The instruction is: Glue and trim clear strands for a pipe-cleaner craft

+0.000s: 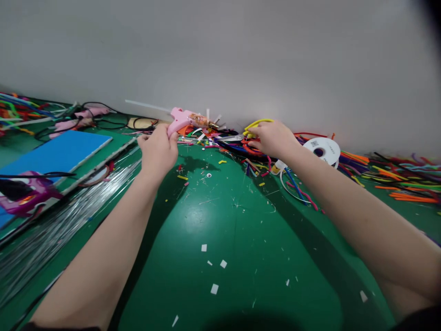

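Observation:
My left hand (pixel 157 148) is wrapped round the handle of a pink hot glue gun (pixel 179 118), raised above the green table. A long whitish glue stick (pixel 148 105) sticks out of its back, and its nozzle end, covered in brownish residue, points right. At the back of the table my right hand (pixel 274 138) reaches into a heap of craft bits, its fingers closed at some yellow pipe cleaners (pixel 257 124). Below its fingers lie red and blue pipe cleaners (pixel 250 148). A pair of scissors (pixel 230 138) rests between the two hands.
A white spool (pixel 323 151) and a small glue bottle (pixel 278 166) stand near my right forearm. Orange pipe cleaners (pixel 411 196) lie far right. On the left are a blue board (pixel 65 154), clear thin sticks (pixel 86 202) and a purple object (pixel 32 197). Paper scraps (pixel 214 289) dot the table.

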A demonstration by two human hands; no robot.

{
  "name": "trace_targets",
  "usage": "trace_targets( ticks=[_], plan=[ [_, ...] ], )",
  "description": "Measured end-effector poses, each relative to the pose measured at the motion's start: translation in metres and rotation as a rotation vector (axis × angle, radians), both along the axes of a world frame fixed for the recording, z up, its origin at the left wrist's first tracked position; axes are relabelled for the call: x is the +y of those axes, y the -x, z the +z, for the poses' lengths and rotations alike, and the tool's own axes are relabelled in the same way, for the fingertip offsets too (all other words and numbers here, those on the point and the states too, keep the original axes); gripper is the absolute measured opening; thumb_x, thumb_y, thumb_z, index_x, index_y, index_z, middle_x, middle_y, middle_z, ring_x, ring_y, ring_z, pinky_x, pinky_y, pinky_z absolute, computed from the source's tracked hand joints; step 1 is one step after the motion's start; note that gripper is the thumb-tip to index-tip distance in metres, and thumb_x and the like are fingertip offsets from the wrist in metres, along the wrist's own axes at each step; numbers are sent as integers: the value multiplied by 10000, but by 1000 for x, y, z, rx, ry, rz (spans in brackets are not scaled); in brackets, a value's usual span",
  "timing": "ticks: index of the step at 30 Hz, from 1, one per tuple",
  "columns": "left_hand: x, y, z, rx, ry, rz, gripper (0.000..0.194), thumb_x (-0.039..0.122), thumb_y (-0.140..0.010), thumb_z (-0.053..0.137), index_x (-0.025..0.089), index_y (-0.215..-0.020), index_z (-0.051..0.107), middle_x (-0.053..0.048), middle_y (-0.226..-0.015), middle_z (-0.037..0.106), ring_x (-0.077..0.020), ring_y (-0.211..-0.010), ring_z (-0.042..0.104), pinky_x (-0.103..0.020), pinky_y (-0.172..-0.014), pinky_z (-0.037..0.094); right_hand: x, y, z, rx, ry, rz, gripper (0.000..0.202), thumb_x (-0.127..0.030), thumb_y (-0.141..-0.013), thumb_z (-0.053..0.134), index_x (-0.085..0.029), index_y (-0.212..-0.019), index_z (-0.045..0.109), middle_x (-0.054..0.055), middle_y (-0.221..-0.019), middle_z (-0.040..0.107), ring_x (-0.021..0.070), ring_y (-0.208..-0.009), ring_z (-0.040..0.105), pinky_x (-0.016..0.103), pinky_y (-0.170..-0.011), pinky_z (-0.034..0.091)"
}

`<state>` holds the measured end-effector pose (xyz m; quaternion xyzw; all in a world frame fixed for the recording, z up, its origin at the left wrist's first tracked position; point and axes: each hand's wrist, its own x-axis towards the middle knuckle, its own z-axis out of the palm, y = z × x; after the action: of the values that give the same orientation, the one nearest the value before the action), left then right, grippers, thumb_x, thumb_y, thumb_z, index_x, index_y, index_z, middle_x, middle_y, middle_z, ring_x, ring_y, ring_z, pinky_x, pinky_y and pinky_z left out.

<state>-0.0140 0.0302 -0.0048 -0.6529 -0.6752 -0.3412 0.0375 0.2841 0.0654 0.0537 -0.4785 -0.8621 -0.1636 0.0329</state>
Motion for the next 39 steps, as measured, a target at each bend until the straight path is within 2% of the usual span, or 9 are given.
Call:
trace_targets(
  ticks=[5,9,13,17,19,23,28,36,39],
  plan=[
    [1,1,-1,39,-13,13,326,370,-940,323,250,-1163,528,-131,-1115,655,-324,-1039,596,-518,-951,341,4,-5,-8,127,-105,-101,397,-375,-898,516,-155,-1200,653,140,-1129,684,282,-1015,617,421,-846,469],
    [3,3,-1,18,-44,-2,317,355,-936,343,249,-1171,527,-124,-1105,661,-324,-1043,593,-524,-949,341,4,-9,-7,167,-138,-95,407,-384,-892,504,-159,-1197,651,136,-1104,686,297,-1030,610,456,-872,449],
    [2,3,0,10,-38,2,327,353,-935,342,235,-1169,537,-143,-1114,653,-336,-1045,594,-534,-946,338,4,-19,1,262,42,21,438,-405,-884,523,-195,-1255,625,101,-1226,661,263,-1064,616,402,-865,476],
    [1,4,0,31,-31,19,329,358,-937,334,235,-1165,537,-140,-1107,658,-332,-1042,597,-521,-936,355,8,-28,7,183,240,187,417,-416,-883,552,-245,-1254,632,72,-1251,654,235,-1031,624,370,-838,484],
    [2,4,0,40,-41,18,322,360,-939,334,242,-1161,535,-131,-1107,661,-323,-1038,600,-512,-933,363,8,-27,7,115,287,278,407,-383,-884,563,-259,-1267,618,62,-1280,637,230,-1061,608,374,-870,472],
    [3,5,-3,49,-66,19,308,359,-942,339,244,-1151,534,-119,-1102,666,-319,-1050,595,-499,-936,366,-1,-15,3,-81,185,353,392,-279,-888,553,-231,-1275,591,84,-1268,630,258,-1129,558,440,-985,400],
    [3,6,-3,36,-60,18,309,367,-945,337,248,-1149,535,-117,-1115,662,-320,-1059,593,-493,-953,352,-10,3,2,-184,71,405,383,-169,-912,462,-253,-1271,564,68,-1237,621,249,-1145,516,439,-1010,356],
    [2,6,-2,13,-22,23,314,364,-941,327,246,-1150,530,-124,-1129,654,-341,-1093,584,-518,-980,327,-13,25,4,-243,90,578,361,-164,-949,421,-297,-1248,573,29,-1126,650,216,-1099,507,417,-1011,333],
    [2,6,-2,-4,-9,17,326,371,-943,321,243,-1163,525,-133,-1152,643,-349,-1117,575,-526,-985,317,-15,29,2,-274,99,600,370,-147,-960,400,-303,-1249,571,17,-1112,649,194,-1087,513,389,-1006,341]
  ],
)
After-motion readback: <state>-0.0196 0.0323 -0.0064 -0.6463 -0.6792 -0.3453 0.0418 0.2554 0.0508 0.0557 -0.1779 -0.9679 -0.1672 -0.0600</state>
